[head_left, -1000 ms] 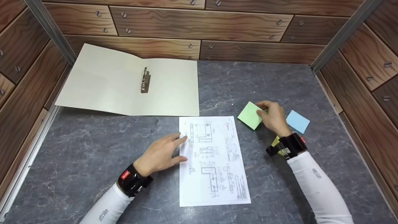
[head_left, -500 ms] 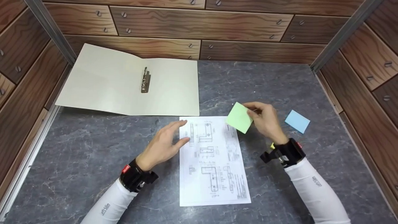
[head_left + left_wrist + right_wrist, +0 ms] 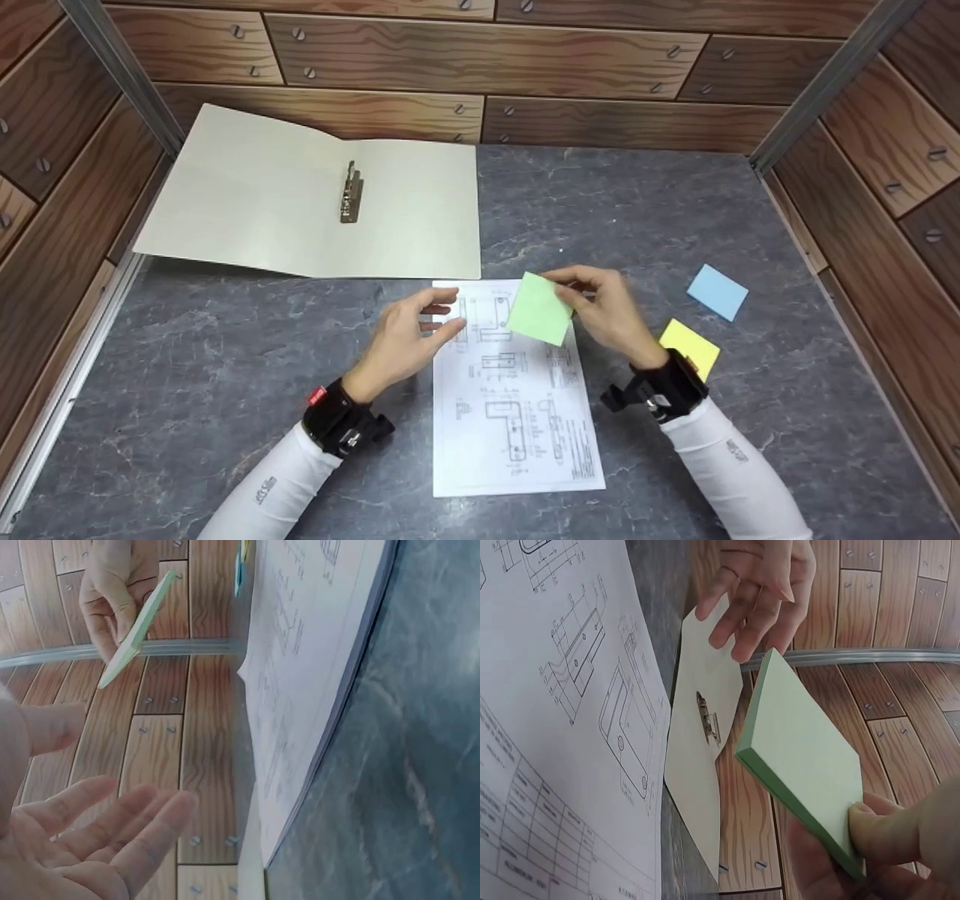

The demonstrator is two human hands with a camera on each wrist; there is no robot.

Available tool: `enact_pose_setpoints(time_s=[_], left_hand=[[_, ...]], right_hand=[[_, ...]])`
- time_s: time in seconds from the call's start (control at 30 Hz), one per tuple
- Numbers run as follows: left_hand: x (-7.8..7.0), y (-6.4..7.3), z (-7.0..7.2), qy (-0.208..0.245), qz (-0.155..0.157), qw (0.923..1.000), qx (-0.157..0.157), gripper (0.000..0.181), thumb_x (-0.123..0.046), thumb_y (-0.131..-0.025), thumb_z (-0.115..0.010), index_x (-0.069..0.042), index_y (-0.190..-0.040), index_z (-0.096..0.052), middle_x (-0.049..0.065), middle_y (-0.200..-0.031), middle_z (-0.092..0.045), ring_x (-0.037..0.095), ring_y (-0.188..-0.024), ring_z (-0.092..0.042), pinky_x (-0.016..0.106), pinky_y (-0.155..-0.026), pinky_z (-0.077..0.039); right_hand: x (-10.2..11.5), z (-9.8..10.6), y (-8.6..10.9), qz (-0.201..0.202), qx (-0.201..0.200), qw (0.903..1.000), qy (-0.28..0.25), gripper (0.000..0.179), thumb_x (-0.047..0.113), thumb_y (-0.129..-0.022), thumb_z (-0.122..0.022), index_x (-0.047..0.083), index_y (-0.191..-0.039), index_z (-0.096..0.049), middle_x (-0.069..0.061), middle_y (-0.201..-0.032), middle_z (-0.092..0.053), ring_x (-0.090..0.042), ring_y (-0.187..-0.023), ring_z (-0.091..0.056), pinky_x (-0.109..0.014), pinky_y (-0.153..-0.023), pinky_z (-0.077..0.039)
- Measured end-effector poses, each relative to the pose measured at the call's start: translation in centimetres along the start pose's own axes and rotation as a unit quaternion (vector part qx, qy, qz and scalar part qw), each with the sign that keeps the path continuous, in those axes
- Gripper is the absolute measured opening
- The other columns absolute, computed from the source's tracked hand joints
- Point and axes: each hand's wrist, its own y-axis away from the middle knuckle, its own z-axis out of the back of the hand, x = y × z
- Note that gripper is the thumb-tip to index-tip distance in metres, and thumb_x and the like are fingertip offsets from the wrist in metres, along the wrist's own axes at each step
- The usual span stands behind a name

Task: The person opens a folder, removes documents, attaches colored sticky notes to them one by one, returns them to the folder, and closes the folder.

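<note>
Pinched in the right hand (image 3: 609,309), the square pale-green paper pad (image 3: 540,309) has moved over the white printed paper sheet (image 3: 517,405), near one o'clock (height hard to judge), between both hands; the left hand (image 3: 399,339), fingers parted, holds nothing at nine o'clock.

pale green pad (image 3: 540,309), tilted, aloft

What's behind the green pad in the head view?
Behind the green pad, held up by the right hand, lies the printed drawing sheet. Part of its upper right is covered, so anything printed there can't be seen from that view.
</note>
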Motion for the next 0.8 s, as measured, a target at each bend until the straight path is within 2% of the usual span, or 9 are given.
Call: enact_pose_setpoints(time_s=[0.17,0.33,0.53,0.67,0.8], left_hand=[[-0.1,0.0,-0.7,0.026,0.021,0.9992,-0.023,0.037,-0.015,-0.098,-0.075,0.000,-0.131,-0.069,0.020,-0.123,-0.075,0.031,-0.107,-0.075,0.035,-0.090,-0.066],[-0.8,0.2,-1.3,0.034,0.034,0.9981,-0.039,0.033,-0.015,-0.098,-0.075,-0.001,-0.128,-0.071,0.015,-0.115,-0.078,0.027,-0.097,-0.076,0.036,-0.086,-0.067],[-1.0,0.6,-1.9,0.053,0.026,0.9980,-0.024,0.033,-0.018,-0.099,-0.073,-0.003,-0.129,-0.070,0.014,-0.113,-0.078,0.027,-0.093,-0.076,0.039,-0.084,-0.066],[-1.1,0.7,-2.2,0.073,0.036,0.9967,-0.010,0.036,-0.016,-0.099,-0.073,-0.001,-0.132,-0.069,0.017,-0.114,-0.077,0.028,-0.094,-0.077,0.032,-0.081,-0.065],[-1.4,0.8,-2.2,0.108,0.052,0.9928,0.007,0.038,-0.012,-0.099,-0.072,0.003,-0.133,-0.066,0.020,-0.115,-0.076,0.028,-0.093,-0.076,0.024,-0.077,-0.064]], right_hand=[[0.5,-1.3,0.2,0.013,0.016,0.9998,-0.009,0.023,-0.004,-0.097,-0.068,0.004,-0.115,-0.080,-0.018,-0.111,-0.081,-0.004,-0.082,-0.064,-0.015,-0.069,-0.050],[1.3,-2.4,0.1,0.023,0.034,0.9991,0.001,0.023,-0.003,-0.096,-0.070,0.007,-0.113,-0.081,-0.014,-0.110,-0.081,-0.007,-0.083,-0.065,-0.015,-0.069,-0.049],[2.2,-3.5,-0.2,0.053,0.056,0.9970,0.010,0.023,-0.002,-0.097,-0.069,0.008,-0.114,-0.081,-0.012,-0.111,-0.082,-0.015,-0.089,-0.071,-0.017,-0.074,-0.056],[2.5,-3.9,-0.1,0.073,0.069,0.9950,-0.002,0.023,-0.002,-0.098,-0.068,0.006,-0.116,-0.080,-0.014,-0.113,-0.081,-0.018,-0.091,-0.073,-0.018,-0.076,-0.058],[2.8,-4.1,0.0,0.081,0.082,0.9932,-0.014,0.023,-0.002,-0.099,-0.067,0.005,-0.116,-0.079,-0.015,-0.113,-0.081,-0.014,-0.089,-0.071,-0.017,-0.075,-0.056]])
